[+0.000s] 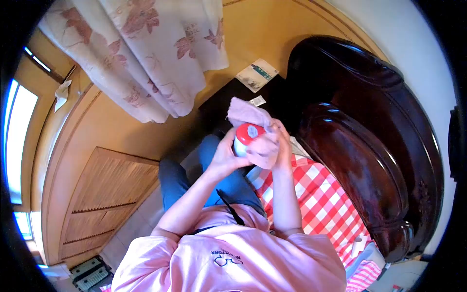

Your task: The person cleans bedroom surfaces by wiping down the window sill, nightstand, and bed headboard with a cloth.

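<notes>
A white container with a red lid is held in front of me, over my knees. My left hand is closed around its left side, with the thumb and fingers on the pale body. A pink cloth drapes over the right side of the container, and part of it sticks up behind the lid. My right hand is closed on this cloth and presses it against the container. The cloth hides some of the right fingers and much of the container's right side.
A dark bedside table stands beyond my hands, bearing a book and a small white card. To the right are a red-checked bed cover and a dark glossy headboard. A flowered curtain hangs at upper left, above louvred panels.
</notes>
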The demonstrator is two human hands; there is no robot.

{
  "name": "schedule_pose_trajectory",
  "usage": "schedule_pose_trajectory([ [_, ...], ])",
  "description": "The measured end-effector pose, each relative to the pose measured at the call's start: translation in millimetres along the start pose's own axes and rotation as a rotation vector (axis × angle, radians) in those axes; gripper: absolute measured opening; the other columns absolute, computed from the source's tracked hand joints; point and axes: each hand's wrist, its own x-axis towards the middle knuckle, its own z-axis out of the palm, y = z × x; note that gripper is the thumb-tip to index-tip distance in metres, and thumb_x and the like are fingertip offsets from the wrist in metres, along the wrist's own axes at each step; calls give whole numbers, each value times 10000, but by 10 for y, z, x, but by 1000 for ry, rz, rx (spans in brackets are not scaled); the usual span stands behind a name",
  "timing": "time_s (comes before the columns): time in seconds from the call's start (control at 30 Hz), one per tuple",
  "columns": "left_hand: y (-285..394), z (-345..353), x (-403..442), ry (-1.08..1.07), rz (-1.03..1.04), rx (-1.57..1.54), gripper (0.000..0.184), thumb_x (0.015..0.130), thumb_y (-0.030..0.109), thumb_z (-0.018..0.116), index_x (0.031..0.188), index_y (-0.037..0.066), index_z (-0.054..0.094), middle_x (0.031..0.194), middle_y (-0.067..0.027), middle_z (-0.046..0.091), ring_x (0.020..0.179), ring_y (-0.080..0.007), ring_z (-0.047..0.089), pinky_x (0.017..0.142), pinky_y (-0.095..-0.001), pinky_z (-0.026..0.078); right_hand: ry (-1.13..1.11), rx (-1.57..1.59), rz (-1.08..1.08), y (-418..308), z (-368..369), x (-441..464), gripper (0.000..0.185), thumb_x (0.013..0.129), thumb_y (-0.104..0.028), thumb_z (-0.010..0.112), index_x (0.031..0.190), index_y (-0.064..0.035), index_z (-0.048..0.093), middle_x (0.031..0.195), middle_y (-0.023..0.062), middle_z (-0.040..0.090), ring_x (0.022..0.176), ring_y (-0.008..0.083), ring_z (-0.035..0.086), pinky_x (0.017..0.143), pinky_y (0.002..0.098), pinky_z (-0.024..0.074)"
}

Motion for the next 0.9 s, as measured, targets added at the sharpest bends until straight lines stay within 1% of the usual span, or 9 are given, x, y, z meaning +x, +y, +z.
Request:
schedule_pose_trajectory([
  [0.03,56,-28,-20,11,-112,-263,802,612,146,882,1309,8,511,1245,-168,599,1169,-276,587,1026,-379,455,-9,105,-3,-19,55,-83,352,1000,-276,604,1218,-1,613,1151,73,655,1067,143,609,933,301,486],
  [0.13,71,-86,-85,39,-28,-44,879,702,178,861,1425,-7,395,1298,-173,567,1212,-268,564,1052,-374,437,-196,-191,-210,-272,495,-394,710,954,-313,647,1514,-2,339,1384,123,534,1270,220,531,1109,336,374],
  [0.17,54,-93,-118,35,15,135,919,729,194,860,1466,-11,350,1349,-156,541,1235,-256,546,1072,-372,425,-108,151,-25,-286,744,-476,762,944,-308,661,1538,-3,294,1412,129,512,1299,232,510,1124,343,360],
  [0.37,430,-57,-345,-1,129,312,887,844,99,754,1549,-7,226,1447,-210,447,1364,-288,439,1113,-396,383,-120,-21,-294,82,469,-367,647,999,-430,591,1455,-13,398,1386,139,523,1281,210,513,1117,336,375],
  [0.5,253,-124,-352,-126,46,-53,1025,746,72,864,1555,13,236,1469,-160,439,1386,-247,410,1152,-382,343,-26,-68,-209,-91,620,-484,568,1056,-444,463,1435,-21,434,1368,122,536,1239,191,540,1047,340,450],
  [0.57,78,-87,-376,46,85,9,1042,725,106,886,1551,17,255,1474,-160,442,1388,-239,407,1160,-386,330,-36,15,-21,42,599,-480,593,1053,-442,474,1465,-22,394,1400,131,517,1263,222,534,1057,347,442],
  [0.63,222,-56,-401,133,198,237,1010,740,50,847,1556,24,253,1472,-196,424,1398,-303,401,1164,-406,321,-9,262,159,38,717,-593,783,991,-498,553,1520,19,293,1496,145,441,1376,244,438,1166,358,308],
  [0.73,318,-20,-433,220,340,507,915,759,10,743,1559,49,302,1407,-269,401,1295,-471,423,1096,-463,372,-207,-21,-154,115,688,-574,867,938,-510,602,1528,39,280,1576,145,335,1467,239,293,1214,363,192],
  [0.9,408,-172,-528,-11,232,403,933,777,95,784,1564,44,286,1386,-231,409,1278,-384,440,1102,-416,361,-101,253,-2,295,322,-571,592,1061,-485,349,1373,3,473,1266,149,603,1107,239,616,947,350,500],
])
